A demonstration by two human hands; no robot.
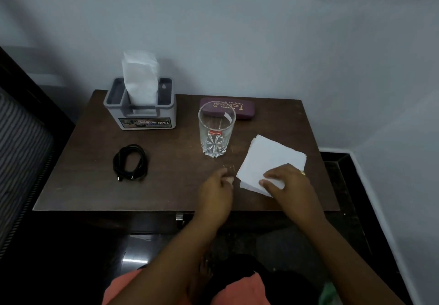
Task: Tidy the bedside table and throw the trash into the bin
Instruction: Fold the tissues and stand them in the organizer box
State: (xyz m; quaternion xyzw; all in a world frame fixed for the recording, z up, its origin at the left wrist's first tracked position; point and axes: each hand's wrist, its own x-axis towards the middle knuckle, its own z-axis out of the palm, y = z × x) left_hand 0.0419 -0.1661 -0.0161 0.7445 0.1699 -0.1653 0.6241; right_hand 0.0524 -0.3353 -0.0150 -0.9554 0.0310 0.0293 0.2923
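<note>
napkin (268, 160) lower right of table (95, 186), right hand (287, 181) pressing flat on its near corner, fingers spread | left hand (216, 186) grip curled, contents unclear | glass (216, 133) centre | cable (130, 163) left | tissue holder (140, 107) upper left

Brown bedside table (95, 186) — tissue holder (140, 114); glass (216, 133); spectacle case (240, 110); coiled cable (130, 162); napkin stack (270, 157)

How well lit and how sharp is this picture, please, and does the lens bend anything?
Head view: dim, with the floor nearly black except one small glare patch; the glass and the spectacle case are sharp enough to read their print; the left hand is slightly smeared at the fingers; the wide lens bows the table edges and the wall lines.
</note>
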